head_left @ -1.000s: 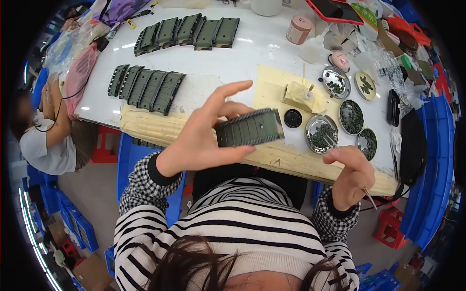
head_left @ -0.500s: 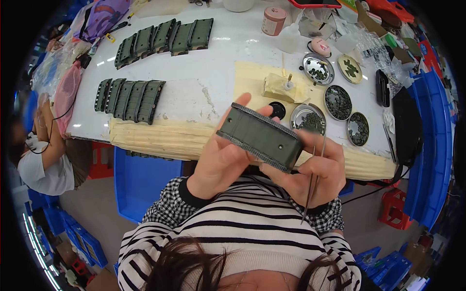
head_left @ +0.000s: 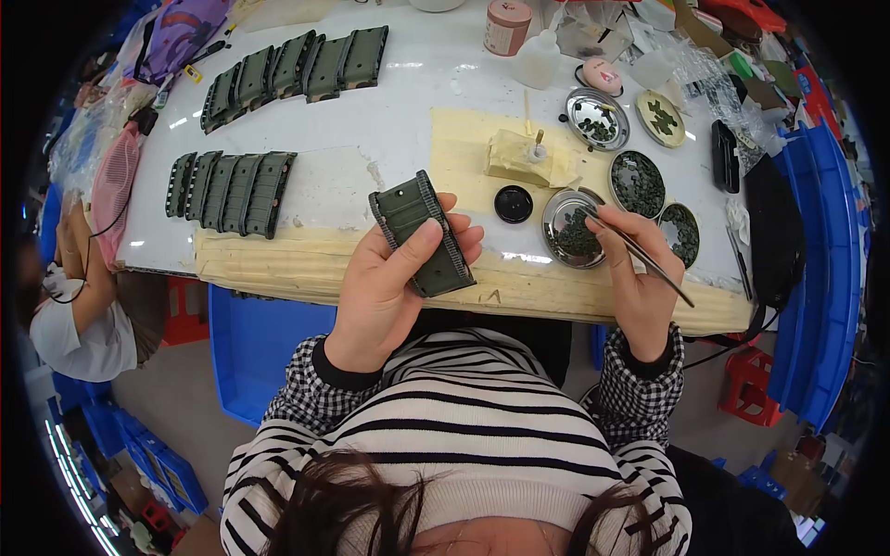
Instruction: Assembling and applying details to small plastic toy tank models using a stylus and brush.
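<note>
My left hand (head_left: 369,301) is closed round a dark green model tank hull (head_left: 401,206) with track-like strips along its edges, tilted above the table's front edge. The thumb presses on its flat face; a small hole shows near one end. Metal tweezers (head_left: 666,276) are pinched in my right hand (head_left: 644,292), their tips at a round metal dish (head_left: 557,217) of tiny dark green parts (head_left: 577,243). Whether the tips grip a part is too small to tell. Just left of this dish is a small black round lid (head_left: 513,204).
Two rows of similar green hulls (head_left: 246,190) (head_left: 320,65) stand on the left of the table. More dishes of green parts (head_left: 638,183) sit at right. A cloth-wrapped block (head_left: 524,157) stands behind the lid. Another person (head_left: 88,320) sits at far left.
My right hand has let go of the hull and moved right to the dish, turning the tweezers toward it. My left hand alone holds the hull, now turned more upright and further left.
</note>
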Demonstrator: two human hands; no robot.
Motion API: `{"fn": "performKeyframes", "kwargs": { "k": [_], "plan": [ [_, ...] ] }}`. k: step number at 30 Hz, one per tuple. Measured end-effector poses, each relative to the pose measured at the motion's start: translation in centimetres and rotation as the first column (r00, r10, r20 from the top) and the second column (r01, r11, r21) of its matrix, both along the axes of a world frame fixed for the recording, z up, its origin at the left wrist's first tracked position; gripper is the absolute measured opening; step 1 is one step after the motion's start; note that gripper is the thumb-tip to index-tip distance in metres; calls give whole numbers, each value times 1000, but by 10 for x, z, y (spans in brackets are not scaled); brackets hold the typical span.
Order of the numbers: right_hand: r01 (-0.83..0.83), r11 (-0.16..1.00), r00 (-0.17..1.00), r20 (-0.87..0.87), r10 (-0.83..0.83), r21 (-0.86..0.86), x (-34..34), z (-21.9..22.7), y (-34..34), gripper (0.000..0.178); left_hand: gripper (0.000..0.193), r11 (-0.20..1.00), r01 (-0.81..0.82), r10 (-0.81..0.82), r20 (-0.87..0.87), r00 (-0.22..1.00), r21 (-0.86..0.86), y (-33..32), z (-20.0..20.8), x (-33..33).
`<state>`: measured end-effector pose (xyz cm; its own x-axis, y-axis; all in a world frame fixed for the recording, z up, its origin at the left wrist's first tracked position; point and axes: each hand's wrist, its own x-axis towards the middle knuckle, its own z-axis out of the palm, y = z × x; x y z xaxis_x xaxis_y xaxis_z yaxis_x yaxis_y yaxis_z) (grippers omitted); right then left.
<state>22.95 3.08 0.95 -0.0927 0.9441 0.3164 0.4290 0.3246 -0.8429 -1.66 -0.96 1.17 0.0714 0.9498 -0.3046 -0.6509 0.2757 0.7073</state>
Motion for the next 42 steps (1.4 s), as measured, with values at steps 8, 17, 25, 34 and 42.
{"fn": "performKeyframes", "kwargs": {
  "k": [8,17,25,34,42],
  "plan": [
    [-55,979,938,347,-17,195,-1,-5,18,10,51,999,55,-55,-85,995,-2,2,7,6],
    [-88,963,918,396,-22,256,-6,-9,21,9,43,992,56,-43,-120,992,114,-1,8,7],
    [-115,953,927,374,1,282,-4,-10,22,12,19,981,159,-148,-102,984,114,-4,-2,7],
    [-522,852,797,-387,464,-52,-34,23,5,22,30,888,457,-453,279,847,55,-1,3,20],
    [-472,864,879,18,477,172,-36,33,2,18,30,911,402,-411,258,874,89,0,-3,15]
  ]
}}
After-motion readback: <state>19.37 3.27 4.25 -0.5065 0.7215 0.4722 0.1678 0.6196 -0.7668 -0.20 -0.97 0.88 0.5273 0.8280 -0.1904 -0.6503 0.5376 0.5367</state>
